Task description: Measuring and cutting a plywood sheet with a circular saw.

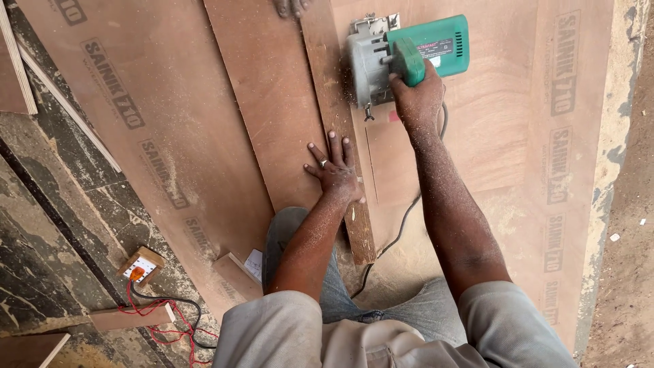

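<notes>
While sawdust lies thick across the boards, the person's right hand is wrapped tight around the handle of a green circular saw, fingers closed over the grip, the grey guard of the tool sitting on the plywood beside a long wooden batten. The left hand lies flat with fingers spread, pressing down on that batten and the narrower plywood strip next to it; a ring shows on one finger. The saw sits just beyond the left hand, up the batten, near the top of the view. A black cord runs from under the right forearm back toward the person's knees.

Labels now: rows of grey printed markings run lengthwise down the large plywood sheet, one line along its right edge and another on the left board, all partly dusted over. The saw carries a small dark label on its green housing, too small to read. At lower left, a little wooden switch box with a white face and an orange button sits on the dark marbled floor, red and black wires trailing from it.

Up top, someone else's fingers rest on the strip, cut off by the frame. The blade itself is hidden under the guard.
</notes>
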